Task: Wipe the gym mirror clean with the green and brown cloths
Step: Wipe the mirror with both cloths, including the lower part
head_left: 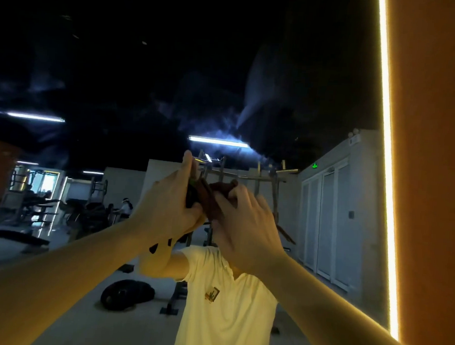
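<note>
I face the gym mirror [226, 80], which shows smears and streaks on its upper part. Both my arms are raised in front of it at about head height. My left hand [167, 200] grips a dark cloth with a green edge [192, 194], thumb pointing up. My right hand [242, 226] holds the brown cloth [209, 197] bunched between its fingers, close beside the left hand. The two cloths touch or overlap between my hands; most of each is hidden by my fingers. My reflection in a pale shirt [227, 304] stands behind my hands.
A lit LED strip [385, 154] marks the mirror's right edge, with an orange wall [431, 183] beyond it. The mirror reflects weight benches [34, 209], a rack [247, 178], weight plates on the floor [127, 295], white doors [324, 219] and people far off.
</note>
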